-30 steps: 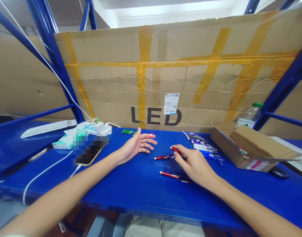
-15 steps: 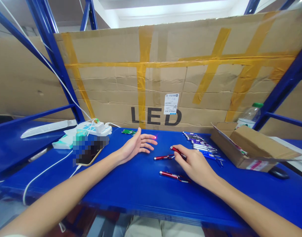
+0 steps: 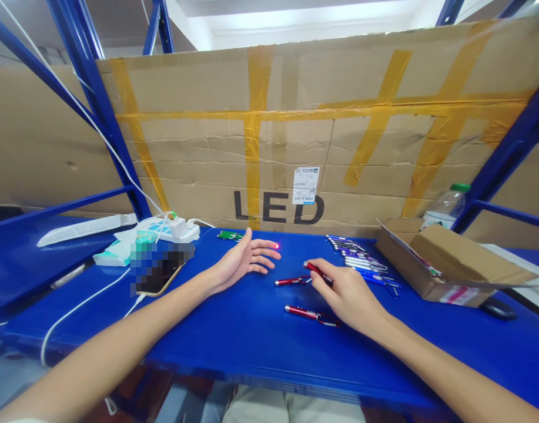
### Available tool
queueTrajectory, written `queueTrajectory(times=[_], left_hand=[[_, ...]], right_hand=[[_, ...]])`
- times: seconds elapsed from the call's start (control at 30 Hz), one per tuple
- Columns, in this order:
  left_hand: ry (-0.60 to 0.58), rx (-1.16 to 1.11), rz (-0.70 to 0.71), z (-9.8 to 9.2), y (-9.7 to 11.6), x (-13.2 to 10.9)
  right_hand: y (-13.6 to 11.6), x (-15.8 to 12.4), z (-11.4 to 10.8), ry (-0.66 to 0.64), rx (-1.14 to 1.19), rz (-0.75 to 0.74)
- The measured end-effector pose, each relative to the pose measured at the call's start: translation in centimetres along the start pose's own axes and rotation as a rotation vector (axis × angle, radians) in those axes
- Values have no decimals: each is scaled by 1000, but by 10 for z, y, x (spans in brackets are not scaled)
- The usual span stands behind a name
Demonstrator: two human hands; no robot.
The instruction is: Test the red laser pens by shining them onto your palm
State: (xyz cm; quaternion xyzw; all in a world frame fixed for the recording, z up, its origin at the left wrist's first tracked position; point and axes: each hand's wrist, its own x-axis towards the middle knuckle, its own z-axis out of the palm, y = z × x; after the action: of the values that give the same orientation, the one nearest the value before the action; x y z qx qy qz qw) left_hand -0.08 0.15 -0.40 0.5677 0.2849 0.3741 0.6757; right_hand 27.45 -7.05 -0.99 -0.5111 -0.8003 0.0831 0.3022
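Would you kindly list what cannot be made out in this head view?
- Phone: a pixelated patch blurs its upper part.
- Label on the cardboard: print too small.
- Red pen in the right hand: rear end hidden by the fingers.
- Bottle: lower part behind the open box.

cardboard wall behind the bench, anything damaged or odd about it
The cardboard wall is creased and patched with crossing strips of yellow tape, some slanted. A red light dot glows at the left hand's fingertip, in line with the red pen in the right hand.
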Motion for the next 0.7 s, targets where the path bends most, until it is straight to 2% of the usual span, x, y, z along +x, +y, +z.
queueTrajectory(times=[0.23,0.33,0.57,0.7], left_hand=[[-4,1,-10,2,2,-1],[-11,-10,-14,2,3,-2],[-3,-14,-17,2,2,-1],[4,-9,-12,2,2,-1]], right_hand=[[-12,-4,-7,-120,62,-137],[-13,-6,-7,-132,77,-166],[-4,-2,-3,-41,14,-66],[-6,-2,-4,-73,-7,-61]])
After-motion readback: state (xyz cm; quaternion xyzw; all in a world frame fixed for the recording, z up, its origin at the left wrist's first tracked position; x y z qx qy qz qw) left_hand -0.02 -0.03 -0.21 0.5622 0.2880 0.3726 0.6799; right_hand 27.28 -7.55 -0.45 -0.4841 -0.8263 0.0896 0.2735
